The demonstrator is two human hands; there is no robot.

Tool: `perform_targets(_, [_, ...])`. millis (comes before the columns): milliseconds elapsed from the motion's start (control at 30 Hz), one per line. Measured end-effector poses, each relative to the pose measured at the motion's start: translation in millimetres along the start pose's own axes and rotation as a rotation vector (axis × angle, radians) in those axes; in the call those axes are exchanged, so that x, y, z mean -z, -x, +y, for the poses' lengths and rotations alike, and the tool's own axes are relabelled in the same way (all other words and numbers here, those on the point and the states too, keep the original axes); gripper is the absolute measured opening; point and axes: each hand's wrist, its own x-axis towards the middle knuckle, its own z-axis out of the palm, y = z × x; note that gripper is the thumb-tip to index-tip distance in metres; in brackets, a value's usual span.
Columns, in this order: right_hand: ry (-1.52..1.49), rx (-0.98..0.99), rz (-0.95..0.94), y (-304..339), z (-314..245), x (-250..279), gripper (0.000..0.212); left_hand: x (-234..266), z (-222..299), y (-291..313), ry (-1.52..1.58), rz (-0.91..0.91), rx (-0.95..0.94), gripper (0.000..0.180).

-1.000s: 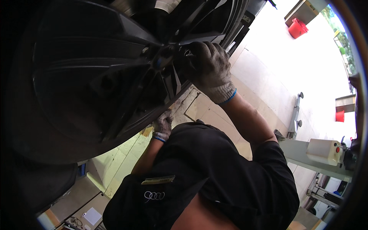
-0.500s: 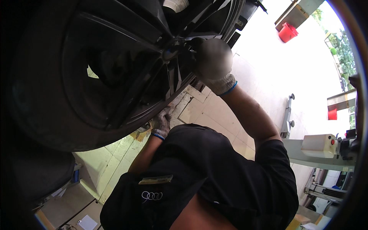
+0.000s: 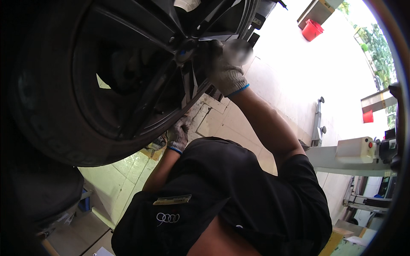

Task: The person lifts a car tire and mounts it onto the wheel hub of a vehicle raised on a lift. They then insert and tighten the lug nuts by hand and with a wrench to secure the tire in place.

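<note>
A large black car wheel [image 3: 113,121] with dark spokes fills the upper left. My right hand [image 3: 228,79], in a grey knitted glove with a blue cuff edge, is raised beside the hub [image 3: 185,51]. It is closed on something dark that I cannot make out; a blurred patch covers part of the hand. Low at the tyre's near edge is my left hand [image 3: 177,136], gloved likewise, against or just under the tyre [image 3: 55,145]. The tyre hides most of its fingers. Beside that hand sits a small metallic part [image 3: 159,143], partly covered by the tyre.
Light floor tiles [image 3: 228,121] lie below and right of the wheel. A red bucket [image 3: 312,30] stands at the upper right, another red bucket [image 3: 367,116] farther right. A grey metal stand [image 3: 317,123] and a whitish tank [image 3: 354,150] on a pale beam are at the right.
My right hand has shifted slightly left and turned at the wrist, still beside the hub. The left hand stays at the tyre's lower edge. The whole view has shifted a little.
</note>
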Motion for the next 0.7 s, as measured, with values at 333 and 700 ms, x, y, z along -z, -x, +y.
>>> perform_targets(333, [0.125, 0.32, 0.219, 15, 3, 5, 0.038, 2, -1, -3, -0.085, 0.07, -0.003, 0.013])
perform_targets(700, [0.292, 0.258, 0.067, 5, -15, 27, 0.028, 12, -6, -11, -0.046, 0.075, 0.031, 0.012])
